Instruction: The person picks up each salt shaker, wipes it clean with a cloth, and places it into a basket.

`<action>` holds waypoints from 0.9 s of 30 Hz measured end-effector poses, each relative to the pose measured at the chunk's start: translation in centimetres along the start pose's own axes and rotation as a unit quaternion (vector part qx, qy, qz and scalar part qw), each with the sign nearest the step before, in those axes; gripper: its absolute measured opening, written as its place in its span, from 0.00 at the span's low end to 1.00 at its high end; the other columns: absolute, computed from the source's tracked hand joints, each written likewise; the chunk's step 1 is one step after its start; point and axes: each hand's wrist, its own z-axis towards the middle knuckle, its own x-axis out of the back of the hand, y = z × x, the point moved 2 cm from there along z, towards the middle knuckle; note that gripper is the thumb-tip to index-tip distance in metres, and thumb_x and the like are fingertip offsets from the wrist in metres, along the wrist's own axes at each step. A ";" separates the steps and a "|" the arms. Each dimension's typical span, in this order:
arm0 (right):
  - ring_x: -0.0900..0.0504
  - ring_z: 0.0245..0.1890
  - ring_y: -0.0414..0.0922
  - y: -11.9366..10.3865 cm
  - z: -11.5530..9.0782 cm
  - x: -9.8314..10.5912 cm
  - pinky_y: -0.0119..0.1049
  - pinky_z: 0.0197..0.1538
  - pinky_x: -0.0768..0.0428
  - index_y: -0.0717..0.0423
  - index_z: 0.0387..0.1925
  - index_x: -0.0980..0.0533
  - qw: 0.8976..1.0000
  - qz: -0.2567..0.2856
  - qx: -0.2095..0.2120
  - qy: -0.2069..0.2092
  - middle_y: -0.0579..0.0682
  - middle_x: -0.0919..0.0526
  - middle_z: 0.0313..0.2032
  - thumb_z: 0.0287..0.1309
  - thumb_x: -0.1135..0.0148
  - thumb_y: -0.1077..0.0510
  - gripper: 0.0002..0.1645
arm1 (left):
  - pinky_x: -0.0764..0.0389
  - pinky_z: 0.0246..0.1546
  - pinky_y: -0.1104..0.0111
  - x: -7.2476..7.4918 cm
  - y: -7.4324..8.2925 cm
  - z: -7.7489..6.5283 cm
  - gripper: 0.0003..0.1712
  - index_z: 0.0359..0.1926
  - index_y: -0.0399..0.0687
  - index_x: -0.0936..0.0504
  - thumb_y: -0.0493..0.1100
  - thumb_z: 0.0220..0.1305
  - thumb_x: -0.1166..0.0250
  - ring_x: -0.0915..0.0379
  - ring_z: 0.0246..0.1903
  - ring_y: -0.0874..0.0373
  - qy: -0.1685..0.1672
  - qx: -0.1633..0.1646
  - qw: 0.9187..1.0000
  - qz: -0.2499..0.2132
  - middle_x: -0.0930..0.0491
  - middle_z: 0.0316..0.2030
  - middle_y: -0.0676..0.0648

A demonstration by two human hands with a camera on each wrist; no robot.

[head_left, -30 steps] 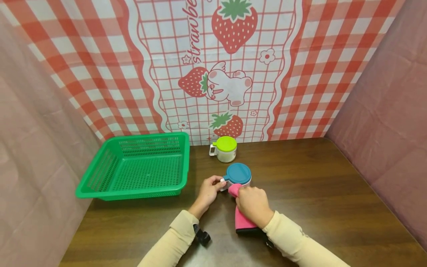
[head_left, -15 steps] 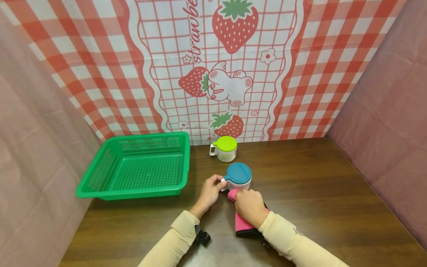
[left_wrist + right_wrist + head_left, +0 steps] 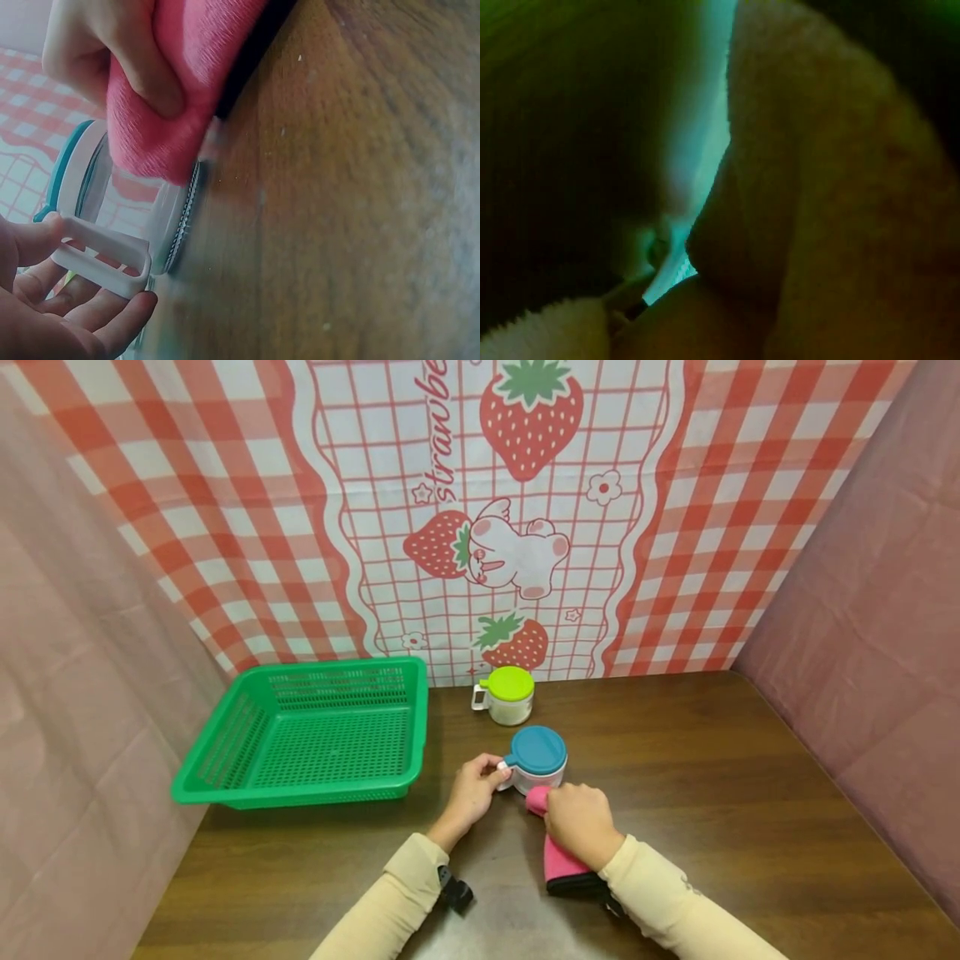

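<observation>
Looks mid-wipe to me: left hand [image 3: 471, 791] pinches the blue-lidded cup [image 3: 538, 753] by its handle [image 3: 109, 240], right hand [image 3: 581, 823] grips a pink cloth [image 3: 561, 862] beside it (cup's upright on the desk [image 3: 712, 793], can't tell what's left).

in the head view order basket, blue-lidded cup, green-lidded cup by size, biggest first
1. Basket, clearly largest
2. Blue-lidded cup and green-lidded cup, unranked: blue looks bigger but stands nearer the camera
</observation>
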 end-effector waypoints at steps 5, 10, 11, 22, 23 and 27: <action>0.24 0.14 0.51 0.2 -0.3 1.0 0.46 0.16 0.28 0.54 0.12 0.27 1.000 0.008 -0.004 0.010 0.51 0.22 0.14 0.45 0.31 0.56 0.15 | 0.29 0.30 0.75 0.0 -0.2 0.1 0.10 0.40 0.30 0.18 0.36 0.61 0.34 0.31 0.29 0.64 0.000 -0.001 1.000 -0.014 0.18 0.31 0.38; 0.24 0.13 0.51 -0.4 -0.3 1.7 0.46 0.16 0.27 0.53 0.12 0.28 0.999 0.013 0.015 0.026 0.51 0.22 0.14 0.43 0.29 0.55 0.16 | 0.29 0.29 0.75 0.0 -0.3 0.1 0.11 0.41 0.31 0.18 0.36 0.62 0.34 0.31 0.28 0.64 -0.002 0.005 1.000 -0.017 0.18 0.31 0.38; 0.24 0.13 0.51 -0.6 -0.2 1.8 0.46 0.16 0.27 0.53 0.13 0.27 0.999 0.015 0.020 0.030 0.51 0.22 0.14 0.43 0.29 0.55 0.16 | 0.28 0.29 0.75 0.0 -0.3 0.1 0.11 0.41 0.31 0.18 0.36 0.62 0.34 0.31 0.27 0.64 -0.003 0.005 1.000 -0.017 0.18 0.31 0.38; 0.24 0.14 0.51 -1.3 0.6 1.1 0.46 0.16 0.27 0.54 0.11 0.28 0.998 0.013 0.019 0.053 0.51 0.23 0.14 0.43 0.30 0.56 0.17 | 0.27 0.32 0.75 -0.3 0.0 0.2 0.08 0.39 0.34 0.17 0.37 0.63 0.36 0.30 0.29 0.64 -0.014 -0.014 1.000 0.008 0.17 0.32 0.39; 0.24 0.14 0.51 -1.3 0.6 1.0 0.46 0.16 0.27 0.54 0.11 0.28 0.998 0.012 0.021 0.052 0.51 0.23 0.14 0.43 0.30 0.56 0.16 | 0.27 0.32 0.75 -0.2 0.0 0.2 0.08 0.39 0.34 0.18 0.37 0.63 0.36 0.30 0.29 0.64 -0.013 -0.015 1.000 0.010 0.17 0.32 0.39; 0.23 0.14 0.51 -1.4 0.7 0.4 0.46 0.17 0.26 0.53 0.12 0.27 0.999 0.010 0.025 0.040 0.51 0.22 0.14 0.42 0.30 0.55 0.16 | 0.28 0.31 0.74 0.0 0.0 0.1 0.08 0.38 0.34 0.18 0.37 0.63 0.36 0.31 0.29 0.63 -0.011 -0.017 1.000 0.017 0.18 0.30 0.40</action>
